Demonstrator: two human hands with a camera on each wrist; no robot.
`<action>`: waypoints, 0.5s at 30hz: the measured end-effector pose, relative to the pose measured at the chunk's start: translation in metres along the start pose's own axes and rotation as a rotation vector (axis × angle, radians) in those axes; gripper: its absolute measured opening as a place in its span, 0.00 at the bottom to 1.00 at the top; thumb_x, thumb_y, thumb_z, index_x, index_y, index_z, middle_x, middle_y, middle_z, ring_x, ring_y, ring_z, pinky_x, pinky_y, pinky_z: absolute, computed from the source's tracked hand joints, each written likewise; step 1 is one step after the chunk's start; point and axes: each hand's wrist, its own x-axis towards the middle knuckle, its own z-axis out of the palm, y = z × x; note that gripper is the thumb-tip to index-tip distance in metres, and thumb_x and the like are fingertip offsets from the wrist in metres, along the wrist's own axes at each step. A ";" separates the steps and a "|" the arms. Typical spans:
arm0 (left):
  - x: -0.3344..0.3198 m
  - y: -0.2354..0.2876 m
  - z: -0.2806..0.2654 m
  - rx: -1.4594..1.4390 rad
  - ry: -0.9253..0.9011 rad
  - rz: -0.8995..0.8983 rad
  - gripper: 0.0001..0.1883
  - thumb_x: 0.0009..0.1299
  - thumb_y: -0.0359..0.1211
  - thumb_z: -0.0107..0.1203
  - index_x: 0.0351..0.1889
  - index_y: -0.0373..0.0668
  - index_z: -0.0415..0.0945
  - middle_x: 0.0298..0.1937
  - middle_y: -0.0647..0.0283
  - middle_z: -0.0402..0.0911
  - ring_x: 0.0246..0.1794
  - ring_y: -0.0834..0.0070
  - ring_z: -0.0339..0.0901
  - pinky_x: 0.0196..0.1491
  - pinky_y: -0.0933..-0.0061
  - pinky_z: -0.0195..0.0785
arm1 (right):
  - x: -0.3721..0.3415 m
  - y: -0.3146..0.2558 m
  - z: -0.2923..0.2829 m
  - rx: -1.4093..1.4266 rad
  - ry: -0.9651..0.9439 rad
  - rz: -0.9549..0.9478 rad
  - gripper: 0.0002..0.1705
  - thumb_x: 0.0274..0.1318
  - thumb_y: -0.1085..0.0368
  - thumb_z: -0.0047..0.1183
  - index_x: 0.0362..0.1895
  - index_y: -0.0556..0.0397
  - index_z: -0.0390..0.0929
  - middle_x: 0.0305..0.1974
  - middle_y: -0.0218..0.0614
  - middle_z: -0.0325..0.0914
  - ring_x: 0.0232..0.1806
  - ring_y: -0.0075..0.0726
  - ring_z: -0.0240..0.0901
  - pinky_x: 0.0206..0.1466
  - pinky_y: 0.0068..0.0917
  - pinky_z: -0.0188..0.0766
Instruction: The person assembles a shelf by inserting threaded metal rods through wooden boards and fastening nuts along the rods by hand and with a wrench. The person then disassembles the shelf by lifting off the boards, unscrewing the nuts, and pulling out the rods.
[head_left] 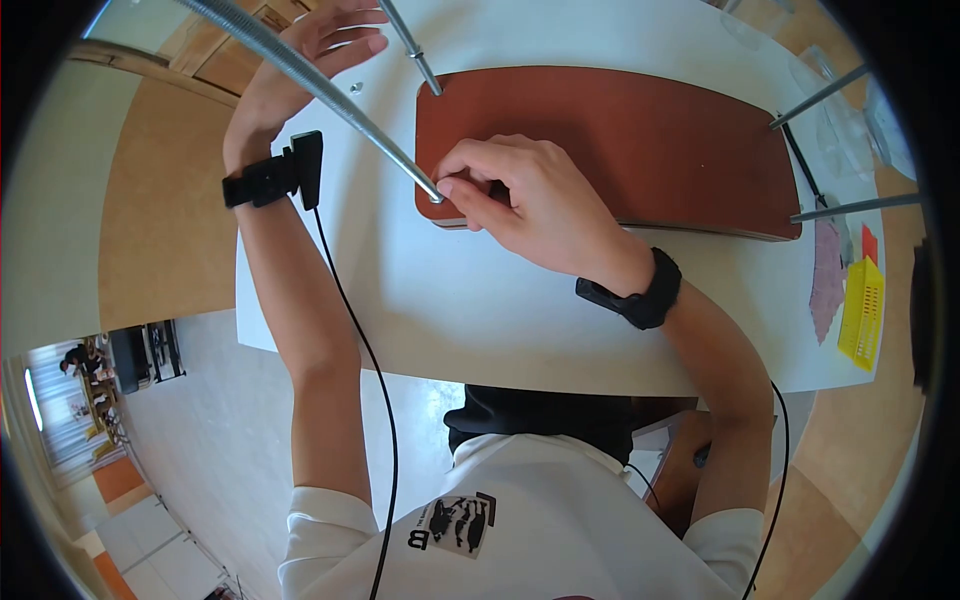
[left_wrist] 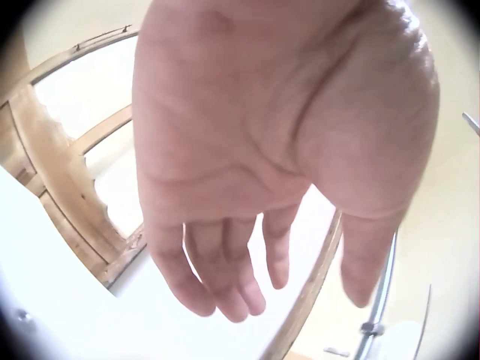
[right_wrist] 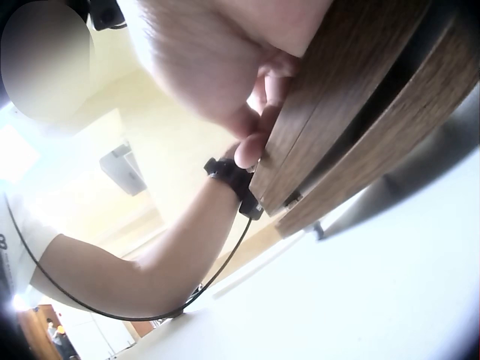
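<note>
- The reddish-brown board point(head_left: 600, 140), a smooth slab with rounded corners, lies on the white bench point(head_left: 330, 310) in the upper centre of the frame.
- Its edges (seen close in the right wrist view) show dark wood grain and two layers with a dark gap between.
- Its long axis runs left to right, the right end dipping slightly lower in the frame.
- A steel threaded rod point(head_left: 320, 93), finely ridged, slants from the board's lower left corner to the upper left of the frame; more rods stand at the other corners.
- The right hand point(head_left: 545, 200) has thumb and fingers pinched narrow at that rod's foot.
- The left hand point(left_wrist: 262, 127) is raised at upper left, fingers spread loosely, holding nothing.
- A perforated yellow plastic basket point(head_left: 860, 315) sits at the bench's right edge.
- The white shirt point(head_left: 580, 510) bears a dark printed graphic (one letter resembles a B; smaller print is unreadable).
</note>
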 end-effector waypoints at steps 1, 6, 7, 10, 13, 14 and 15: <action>-0.004 0.015 0.004 -0.128 -0.114 0.013 0.26 0.74 0.29 0.64 0.69 0.38 0.70 0.60 0.60 0.79 0.60 0.72 0.77 0.66 0.70 0.71 | 0.000 0.000 0.000 0.002 0.004 -0.012 0.05 0.68 0.70 0.56 0.41 0.59 0.80 0.28 0.38 0.80 0.26 0.31 0.82 0.30 0.26 0.79; 0.008 0.004 0.020 -0.191 -0.248 0.035 0.26 0.73 0.27 0.65 0.68 0.37 0.71 0.60 0.60 0.79 0.60 0.74 0.77 0.64 0.70 0.72 | 0.001 0.001 0.002 -0.012 0.018 -0.045 0.05 0.68 0.70 0.56 0.41 0.59 0.80 0.26 0.37 0.80 0.27 0.31 0.82 0.31 0.27 0.80; 0.007 0.002 0.015 -0.190 -0.248 0.037 0.26 0.73 0.27 0.65 0.68 0.37 0.71 0.60 0.60 0.79 0.60 0.74 0.77 0.64 0.70 0.72 | 0.001 0.002 0.003 0.004 0.020 -0.039 0.05 0.68 0.70 0.56 0.41 0.59 0.80 0.25 0.37 0.80 0.27 0.32 0.82 0.32 0.27 0.81; 0.002 0.002 0.001 -0.124 -0.226 0.006 0.27 0.72 0.27 0.66 0.67 0.37 0.71 0.59 0.60 0.80 0.59 0.73 0.78 0.62 0.69 0.74 | 0.000 0.001 0.002 0.022 0.024 -0.026 0.05 0.68 0.70 0.56 0.41 0.59 0.80 0.25 0.37 0.80 0.27 0.32 0.82 0.33 0.28 0.82; -0.003 0.011 0.004 -0.092 -0.114 -0.039 0.28 0.71 0.27 0.67 0.68 0.37 0.70 0.59 0.60 0.79 0.59 0.70 0.78 0.62 0.68 0.75 | -0.001 -0.002 -0.002 0.005 0.010 -0.026 0.05 0.68 0.70 0.56 0.41 0.60 0.80 0.26 0.38 0.80 0.26 0.32 0.82 0.33 0.28 0.83; -0.002 0.015 0.008 -0.093 -0.112 -0.040 0.28 0.71 0.27 0.67 0.68 0.37 0.70 0.59 0.60 0.79 0.59 0.70 0.78 0.62 0.68 0.75 | -0.001 -0.002 -0.003 -0.014 0.002 -0.028 0.05 0.68 0.70 0.56 0.41 0.60 0.80 0.26 0.38 0.80 0.26 0.33 0.82 0.33 0.28 0.83; -0.002 0.023 0.015 -0.164 -0.177 0.016 0.28 0.72 0.27 0.67 0.69 0.38 0.70 0.60 0.60 0.79 0.59 0.70 0.78 0.62 0.68 0.75 | 0.000 -0.003 -0.001 -0.013 -0.001 -0.028 0.05 0.68 0.70 0.56 0.41 0.60 0.80 0.26 0.38 0.80 0.26 0.33 0.82 0.33 0.28 0.83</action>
